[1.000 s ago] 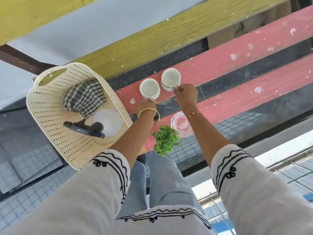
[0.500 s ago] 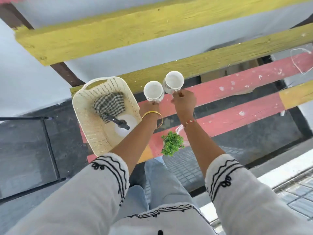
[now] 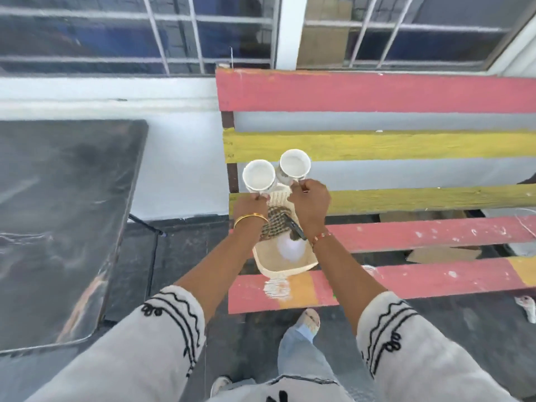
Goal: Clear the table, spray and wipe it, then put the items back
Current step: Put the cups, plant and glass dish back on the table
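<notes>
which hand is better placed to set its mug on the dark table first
Left, probably. The left hand holds its mug on the side nearer the dark table; the right hand and its mug are farther off, over the bench.

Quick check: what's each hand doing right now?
Left hand: fingers grip the left white mug.
Right hand: fingers grip the right white mug.
</notes>
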Action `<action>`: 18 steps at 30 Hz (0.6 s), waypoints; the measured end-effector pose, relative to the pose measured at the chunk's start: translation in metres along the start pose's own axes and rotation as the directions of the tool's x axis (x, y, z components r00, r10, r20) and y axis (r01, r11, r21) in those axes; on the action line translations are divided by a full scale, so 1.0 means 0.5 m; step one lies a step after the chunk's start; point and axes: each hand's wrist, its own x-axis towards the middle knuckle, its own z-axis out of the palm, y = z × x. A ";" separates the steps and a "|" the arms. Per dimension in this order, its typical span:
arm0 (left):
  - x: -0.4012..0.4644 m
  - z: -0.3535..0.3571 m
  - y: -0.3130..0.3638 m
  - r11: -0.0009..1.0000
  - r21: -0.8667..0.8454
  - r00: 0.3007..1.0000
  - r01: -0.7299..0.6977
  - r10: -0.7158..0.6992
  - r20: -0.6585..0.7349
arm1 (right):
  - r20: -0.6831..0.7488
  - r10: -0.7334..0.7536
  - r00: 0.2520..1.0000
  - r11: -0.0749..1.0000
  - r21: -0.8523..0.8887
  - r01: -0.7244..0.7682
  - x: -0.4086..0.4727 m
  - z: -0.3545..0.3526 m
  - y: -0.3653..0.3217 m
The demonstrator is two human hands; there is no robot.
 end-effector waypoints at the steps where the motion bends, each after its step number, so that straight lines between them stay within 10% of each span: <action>1: -0.005 -0.038 -0.015 1.000 -0.012 1.000 0.011 -0.011 -0.023 | 0.016 -0.018 1.000 1.000 0.026 0.018 -0.025 0.021 -0.022; 18: -0.103 -0.596 -0.287 0.910 -0.410 0.886 0.068 -0.244 -0.395 | 0.425 -0.368 0.827 0.917 0.311 0.249 -0.384 0.383 -0.365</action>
